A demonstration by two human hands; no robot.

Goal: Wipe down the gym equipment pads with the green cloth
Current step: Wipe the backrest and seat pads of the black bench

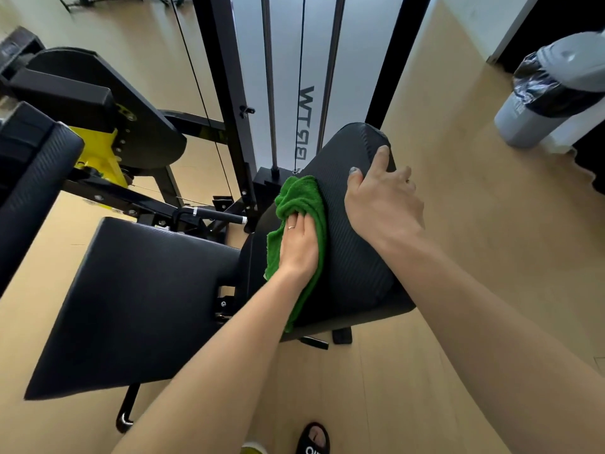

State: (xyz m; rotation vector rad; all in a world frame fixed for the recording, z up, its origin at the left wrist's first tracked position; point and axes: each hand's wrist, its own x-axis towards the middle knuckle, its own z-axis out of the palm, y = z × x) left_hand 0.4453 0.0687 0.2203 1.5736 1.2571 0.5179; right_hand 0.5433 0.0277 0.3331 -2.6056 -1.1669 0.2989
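A black ribbed back pad point(352, 244) stands tilted at the centre of the head view. The green cloth point(301, 198) lies bunched against the pad's left side, and my left hand point(299, 245) presses flat on it, fingers closed over the fabric. On the pad's upper right edge rests my right hand point(383, 198), its fingers curled over the rim and gripping it. A flat black seat pad point(131, 299) sits lower left, joined to the same bench.
The machine's black frame with cables and guide rods point(271, 80) rises behind the pad. A yellow-and-black lever assembly point(101, 149) and another ribbed pad point(32, 178) are at left. A grey lidded bin point(550, 93) stands at right on the wooden floor.
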